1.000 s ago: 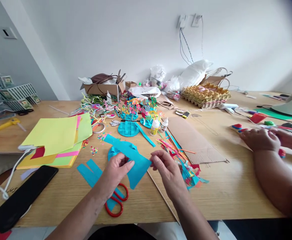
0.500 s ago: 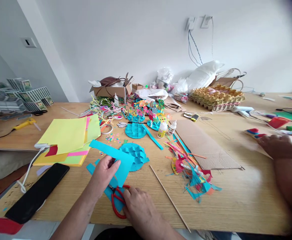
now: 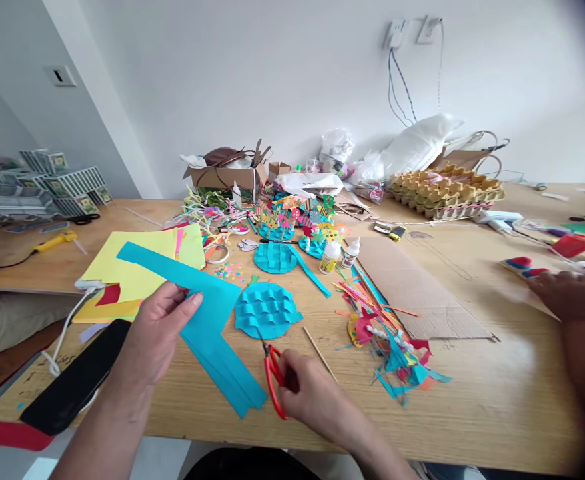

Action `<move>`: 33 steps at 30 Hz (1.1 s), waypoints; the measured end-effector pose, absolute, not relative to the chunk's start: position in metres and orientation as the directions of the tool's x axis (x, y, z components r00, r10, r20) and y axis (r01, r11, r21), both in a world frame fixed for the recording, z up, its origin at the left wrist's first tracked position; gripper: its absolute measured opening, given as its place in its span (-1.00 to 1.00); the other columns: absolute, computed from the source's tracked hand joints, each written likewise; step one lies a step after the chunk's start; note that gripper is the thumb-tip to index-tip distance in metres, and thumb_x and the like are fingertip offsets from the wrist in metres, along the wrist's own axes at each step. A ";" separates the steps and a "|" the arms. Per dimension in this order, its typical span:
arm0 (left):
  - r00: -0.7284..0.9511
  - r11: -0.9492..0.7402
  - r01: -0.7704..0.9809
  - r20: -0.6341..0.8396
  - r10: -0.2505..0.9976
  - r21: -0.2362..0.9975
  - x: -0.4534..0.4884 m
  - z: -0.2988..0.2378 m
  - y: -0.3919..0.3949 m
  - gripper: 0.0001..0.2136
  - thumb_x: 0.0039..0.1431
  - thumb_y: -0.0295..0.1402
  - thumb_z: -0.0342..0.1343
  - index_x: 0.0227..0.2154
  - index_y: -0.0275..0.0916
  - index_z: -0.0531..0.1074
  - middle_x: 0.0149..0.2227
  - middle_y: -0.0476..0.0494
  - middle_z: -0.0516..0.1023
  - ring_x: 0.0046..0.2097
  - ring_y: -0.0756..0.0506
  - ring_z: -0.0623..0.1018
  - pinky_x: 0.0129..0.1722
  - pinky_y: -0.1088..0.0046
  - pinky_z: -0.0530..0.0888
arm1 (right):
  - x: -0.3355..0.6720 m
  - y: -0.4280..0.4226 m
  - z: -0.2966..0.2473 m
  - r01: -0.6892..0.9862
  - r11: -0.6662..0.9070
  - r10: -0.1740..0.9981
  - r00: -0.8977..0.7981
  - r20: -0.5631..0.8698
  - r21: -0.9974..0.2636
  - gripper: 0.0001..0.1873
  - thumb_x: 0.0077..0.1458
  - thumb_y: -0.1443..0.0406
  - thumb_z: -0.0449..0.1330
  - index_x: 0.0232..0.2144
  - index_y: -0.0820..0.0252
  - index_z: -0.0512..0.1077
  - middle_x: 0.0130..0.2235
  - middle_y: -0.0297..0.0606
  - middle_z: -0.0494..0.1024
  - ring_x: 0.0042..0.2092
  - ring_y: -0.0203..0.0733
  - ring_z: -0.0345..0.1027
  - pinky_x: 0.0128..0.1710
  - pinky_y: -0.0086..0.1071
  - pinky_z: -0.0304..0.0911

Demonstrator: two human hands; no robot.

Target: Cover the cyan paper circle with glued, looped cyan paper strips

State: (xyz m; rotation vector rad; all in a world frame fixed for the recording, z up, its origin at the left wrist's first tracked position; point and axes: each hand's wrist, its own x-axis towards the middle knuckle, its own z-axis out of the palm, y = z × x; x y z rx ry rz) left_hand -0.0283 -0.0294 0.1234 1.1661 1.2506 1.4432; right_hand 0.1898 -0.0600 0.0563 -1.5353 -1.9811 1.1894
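Observation:
My left hand (image 3: 159, 327) pinches a piece of blue paper (image 3: 212, 297) between thumb and fingers; a long strip of it reaches out to the upper left. In my right hand (image 3: 317, 393) are red-handled scissors (image 3: 273, 380), fingers around the handles, the dark blades pointing up and away. Blue paper strips (image 3: 229, 380) lie on the table between my hands. Just beyond the scissor tips rests a round blue paper disc (image 3: 267, 308) with rows of raised loops. Behind it lies another blue disc (image 3: 275, 257) with a loose blue strip (image 3: 311, 272) beside it.
A wooden stick (image 3: 319, 353) and colourful scraps (image 3: 397, 363) lie to the right, near flat cardboard (image 3: 417, 293). Two glue bottles (image 3: 330, 257) stand beyond. Yellow paper (image 3: 122, 263) and a black phone (image 3: 77, 380) are at left. Another person's hand (image 3: 567, 293) works at far right.
My right hand has lifted the scissors off the table and turned the blades away from me. My left hand has moved left with the blue paper, uncovering the looped disc.

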 end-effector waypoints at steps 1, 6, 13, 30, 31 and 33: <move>-0.131 -0.093 -0.040 0.087 0.988 0.995 -0.025 0.121 -0.031 -0.78 -0.08 -0.26 0.22 -0.32 -0.18 0.42 -0.40 0.03 0.50 -0.36 -0.04 0.45 -0.36 0.50 0.39 | 0.196 -0.059 0.057 0.508 -0.009 0.916 -0.342 -0.211 -0.861 -0.94 -0.21 0.37 0.09 -0.58 0.19 0.24 -0.60 -0.45 0.24 -0.55 -0.40 0.06 -0.58 -0.50 -0.07; 0.272 0.055 0.041 -0.064 0.960 0.998 0.008 0.101 -0.036 -0.82 0.04 -0.26 0.09 -0.31 -0.22 0.40 -0.35 -0.04 0.49 -0.30 -0.07 0.44 -0.28 0.42 0.37 | 0.221 -0.061 0.066 -0.005 -0.217 0.948 -0.240 -0.209 -0.976 -0.71 -0.17 0.12 0.19 -0.45 0.20 0.29 -0.60 -0.49 0.19 -0.56 -0.41 -0.01 -0.59 -0.50 -0.08; 0.525 0.005 0.162 -0.090 0.846 0.987 0.060 0.079 -0.039 -0.91 0.05 -0.34 0.02 -0.48 -0.24 0.34 -0.48 0.03 0.39 -0.39 -0.01 0.37 -0.38 0.50 0.31 | 0.243 -0.073 0.060 -0.062 -0.126 0.989 -0.090 -0.120 -0.990 -0.64 -0.13 0.03 0.20 -0.52 0.23 0.34 -0.58 -0.43 0.24 -0.52 -0.37 0.03 -0.53 -0.47 -0.05; 0.403 -0.020 0.147 -0.041 0.914 0.989 0.096 0.081 -0.026 -0.82 -0.05 -0.28 0.11 -0.35 -0.20 0.34 -0.35 -0.03 0.42 -0.20 -0.11 0.41 -0.21 0.40 0.35 | 0.264 -0.083 0.066 0.051 -0.149 0.989 -0.004 -0.149 -0.988 -0.63 -0.11 0.01 0.17 -0.50 0.20 0.26 -0.60 -0.42 0.29 -0.55 -0.35 0.14 -0.55 -0.47 0.03; 0.381 -0.014 0.141 -0.041 0.924 0.990 0.095 0.084 -0.025 -0.80 -0.06 -0.28 0.11 -0.34 -0.20 0.34 -0.34 -0.04 0.42 -0.19 -0.12 0.40 -0.19 0.39 0.34 | 0.266 -0.087 0.067 0.125 -0.141 0.990 0.021 -0.140 -0.982 -0.65 -0.07 0.02 0.14 -0.47 0.20 0.26 -0.59 -0.41 0.30 -0.54 -0.33 0.18 -0.53 -0.47 0.05; 0.345 -0.003 0.133 -0.044 0.938 0.991 0.091 0.089 -0.020 -0.77 -0.08 -0.27 0.13 -0.33 -0.20 0.33 -0.32 -0.04 0.41 -0.17 -0.13 0.40 -0.17 0.38 0.34 | 0.270 -0.096 0.066 0.297 -0.121 0.993 0.044 -0.113 -0.947 -0.69 -0.02 0.05 0.09 -0.44 0.19 0.25 -0.57 -0.40 0.30 -0.52 -0.31 0.19 -0.51 -0.46 0.06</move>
